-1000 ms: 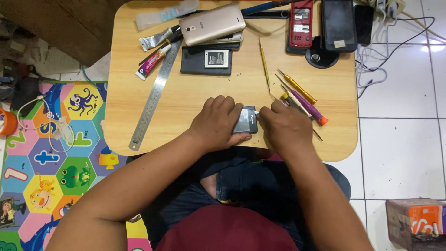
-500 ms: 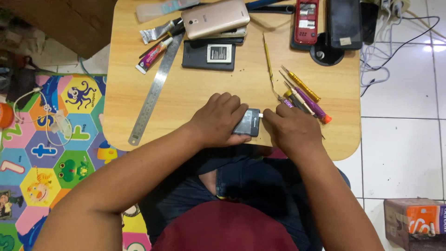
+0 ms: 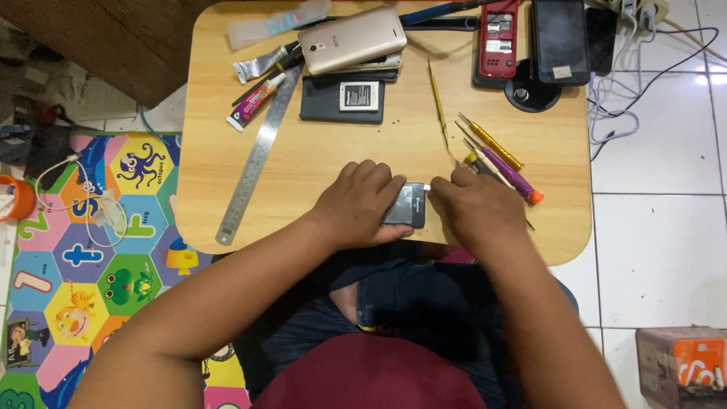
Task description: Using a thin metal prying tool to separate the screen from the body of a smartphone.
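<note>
My left hand (image 3: 362,203) lies over a small dark phone (image 3: 407,206) at the near edge of a low wooden table (image 3: 318,167), its fingers curled on the phone's left side. My right hand (image 3: 475,210) closes in on the phone's right edge; a thin silvery tip shows between its fingers and the phone. Most of the phone is hidden under both hands. Several small screwdrivers (image 3: 500,155) with yellow, purple and orange handles lie just beyond my right hand.
A steel ruler (image 3: 257,157), glue tube (image 3: 254,102), gold phone (image 3: 352,39), black battery pack (image 3: 342,98), yellow pry stick (image 3: 438,102), red phone (image 3: 498,34) and black phone (image 3: 560,38) cover the far table. A colourful play mat (image 3: 91,250) lies left, white tiles and cables right, a cardboard box (image 3: 681,363) bottom right.
Both hands stay on the small phone at the near edge; only the camera view has shifted slightly. My right-hand fingers have pressed a little closer to the phone's edge.
</note>
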